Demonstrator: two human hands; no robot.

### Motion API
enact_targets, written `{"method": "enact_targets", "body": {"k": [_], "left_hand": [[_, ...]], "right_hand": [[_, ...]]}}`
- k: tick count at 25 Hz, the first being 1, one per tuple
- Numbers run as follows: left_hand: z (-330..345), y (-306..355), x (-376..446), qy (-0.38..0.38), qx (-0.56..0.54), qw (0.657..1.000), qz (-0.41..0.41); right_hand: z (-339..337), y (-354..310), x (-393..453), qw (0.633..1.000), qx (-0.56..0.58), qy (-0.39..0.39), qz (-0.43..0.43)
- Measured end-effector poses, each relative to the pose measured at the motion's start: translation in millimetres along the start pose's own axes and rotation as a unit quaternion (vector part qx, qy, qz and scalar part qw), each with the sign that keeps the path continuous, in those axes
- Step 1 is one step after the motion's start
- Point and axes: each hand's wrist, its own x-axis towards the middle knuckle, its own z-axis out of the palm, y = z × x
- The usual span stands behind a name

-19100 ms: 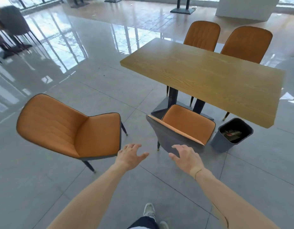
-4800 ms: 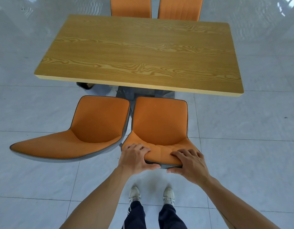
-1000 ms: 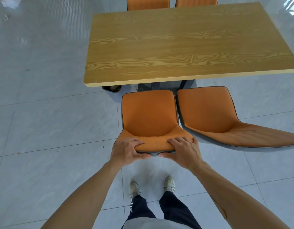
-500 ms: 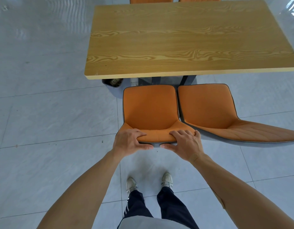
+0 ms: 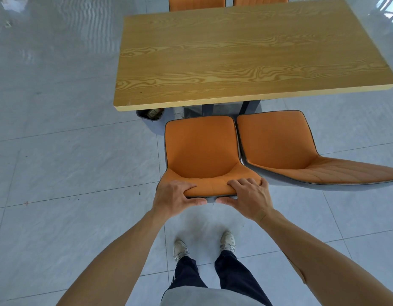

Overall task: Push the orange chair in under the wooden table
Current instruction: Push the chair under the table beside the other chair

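An orange chair (image 5: 202, 149) with a grey shell faces the wooden table (image 5: 246, 51) straight in front of me. Its seat front lies just short of the table's near edge. My left hand (image 5: 175, 198) grips the left end of the backrest top, fingers over the orange padding and thumb on the grey rear. My right hand (image 5: 248, 196) holds the right end of the same backrest in the same way. The chair's legs are hidden beneath the seat.
A second orange chair (image 5: 286, 149) stands close on the right, its backrest reaching towards the right edge. A grey bin (image 5: 150, 114) sits on the floor under the table's near left corner. The dark table base (image 5: 213, 110) shows behind the seats. Two more orange chairs (image 5: 196, 3) stand at the far side.
Over the last second the held chair has slid a little forward, closing the gap to the table's near edge. Both hands keep the same grip on the backrest.
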Motion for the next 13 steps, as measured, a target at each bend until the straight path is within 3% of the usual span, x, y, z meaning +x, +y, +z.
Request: {"method": "enact_targets", "body": {"k": [9,13], "left_hand": [[-2.4,1.2,-3.6,0.028,0.011,1.000,-0.004],[-2.2,3.7,-3.8,-0.007,0.051,0.998,-0.022]], "right_hand": [[-3.9,-4.4,-0.3,1.000,0.007,-0.002,0.003],[-3.1,-4.3,-2.2,1.000,0.019,-0.001,0.003]]}}
